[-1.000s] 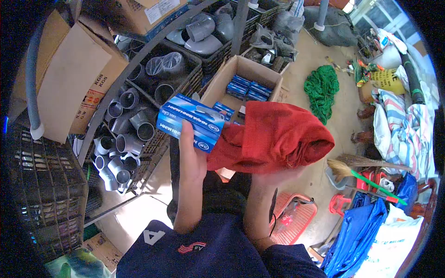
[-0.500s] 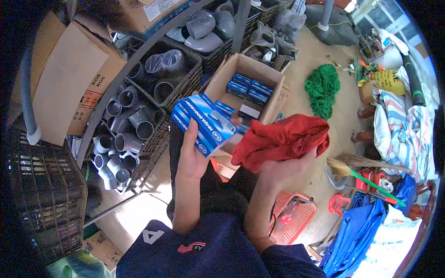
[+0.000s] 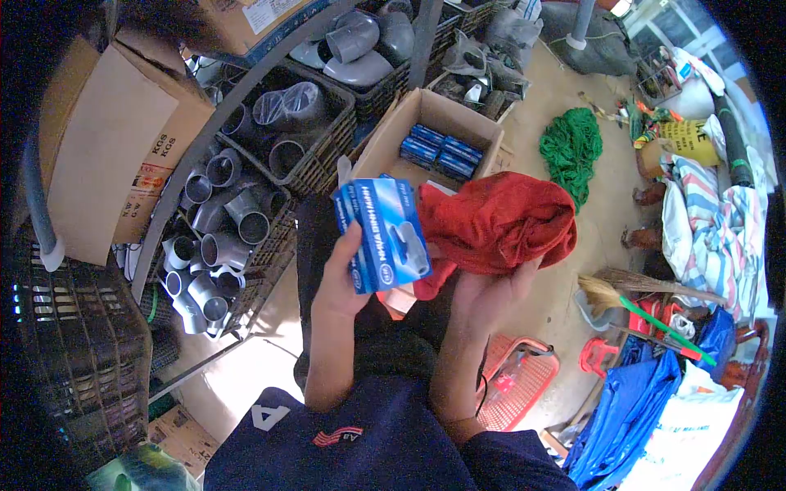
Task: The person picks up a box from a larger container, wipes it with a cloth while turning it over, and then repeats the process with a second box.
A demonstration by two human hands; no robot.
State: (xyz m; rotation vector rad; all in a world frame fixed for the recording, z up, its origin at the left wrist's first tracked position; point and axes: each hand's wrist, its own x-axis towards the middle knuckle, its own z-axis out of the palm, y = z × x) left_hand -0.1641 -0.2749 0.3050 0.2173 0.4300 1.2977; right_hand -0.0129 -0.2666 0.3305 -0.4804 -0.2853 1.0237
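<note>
My left hand [image 3: 342, 274] is closed around a blue and white printed carton [image 3: 383, 233], which stands tilted with a broad face toward me. A bunched red cloth [image 3: 503, 221] lies over my right hand [image 3: 491, 295], whose fingers are partly hidden beneath it and grip it. The cloth's left edge meets or nearly meets the carton's right side. Just beyond both hands stands an open cardboard box [image 3: 393, 143] with several small blue cartons [image 3: 442, 151] inside.
Black crates [image 3: 336, 123] of grey pipe fittings [image 3: 225, 250] line the left side. A green net bundle [image 3: 571, 155] lies on the floor ahead right. Nearer are a red plastic basket [image 3: 524, 385], a broom [image 3: 602, 295] and a blue tarp [image 3: 626, 417].
The blue carton has been turned more upright and moved slightly right. The red cloth has risen a little and shifted left, closer to the carton.
</note>
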